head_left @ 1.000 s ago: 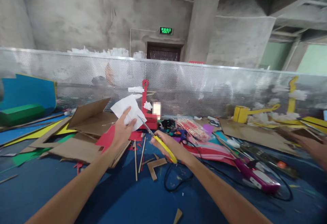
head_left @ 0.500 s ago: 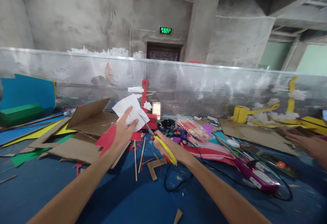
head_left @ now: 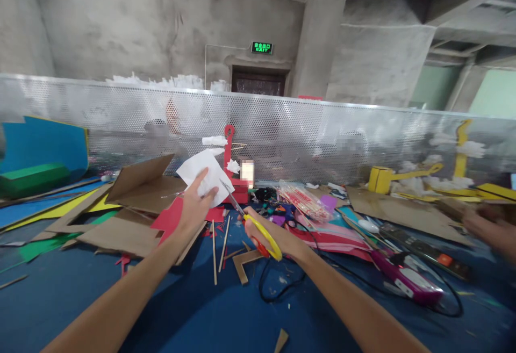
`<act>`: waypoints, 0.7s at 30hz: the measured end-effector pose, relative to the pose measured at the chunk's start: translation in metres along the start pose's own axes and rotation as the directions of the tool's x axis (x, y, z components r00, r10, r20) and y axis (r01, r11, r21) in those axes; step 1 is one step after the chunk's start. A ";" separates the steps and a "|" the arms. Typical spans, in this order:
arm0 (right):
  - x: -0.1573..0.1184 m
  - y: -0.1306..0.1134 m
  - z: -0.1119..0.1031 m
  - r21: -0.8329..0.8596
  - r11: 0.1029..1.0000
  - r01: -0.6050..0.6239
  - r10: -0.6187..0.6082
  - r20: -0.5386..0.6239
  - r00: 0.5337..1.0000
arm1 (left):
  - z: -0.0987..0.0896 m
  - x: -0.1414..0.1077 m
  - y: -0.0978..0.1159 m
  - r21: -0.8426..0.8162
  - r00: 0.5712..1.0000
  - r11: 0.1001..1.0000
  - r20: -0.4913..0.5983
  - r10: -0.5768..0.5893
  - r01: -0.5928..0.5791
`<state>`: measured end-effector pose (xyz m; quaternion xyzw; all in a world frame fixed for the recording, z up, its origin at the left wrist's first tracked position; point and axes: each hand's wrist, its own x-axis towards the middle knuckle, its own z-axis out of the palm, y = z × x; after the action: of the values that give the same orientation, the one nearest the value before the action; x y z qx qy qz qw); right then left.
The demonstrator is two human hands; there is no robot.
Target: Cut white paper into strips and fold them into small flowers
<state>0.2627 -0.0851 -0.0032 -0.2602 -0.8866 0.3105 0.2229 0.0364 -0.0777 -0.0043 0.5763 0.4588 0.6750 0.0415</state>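
Observation:
My left hand (head_left: 197,198) pinches a sheet of white paper (head_left: 200,166) and holds it up above the table. My right hand (head_left: 264,229) is closed around the yellow and red handles of a pair of scissors (head_left: 271,236). The scissor blades point up and left and meet the paper's right edge. Behind the paper stands a red cardboard piece (head_left: 229,151) with white paper tufts stuck on it. Under my hands lie thin wooden sticks (head_left: 214,253) and an L-shaped cardboard scrap (head_left: 241,268).
Cardboard sheets (head_left: 121,235) and a green box (head_left: 36,178) lie at left. A bag of red-and-white sticks (head_left: 304,202), a black cable (head_left: 278,299) and a purple device (head_left: 407,278) lie at right. Another person's hand (head_left: 487,229) is at the far right. A perforated metal panel (head_left: 282,132) stands behind.
The scissor handles have spread apart, showing more of the red part, and the blades have opened slightly at the paper. The paper stays nearly in place. The other person's hand has shifted right.

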 end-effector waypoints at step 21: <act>0.005 0.010 0.009 0.063 0.997 -0.047 0.054 -0.126 0.991 | 0.007 -0.010 0.005 -0.033 0.989 0.999 0.149 0.027 -0.023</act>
<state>0.2574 -0.0794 -0.0147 -0.2951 -0.8540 0.3253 0.2789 0.0480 -0.0825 -0.0087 0.6301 0.4365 0.6377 0.0762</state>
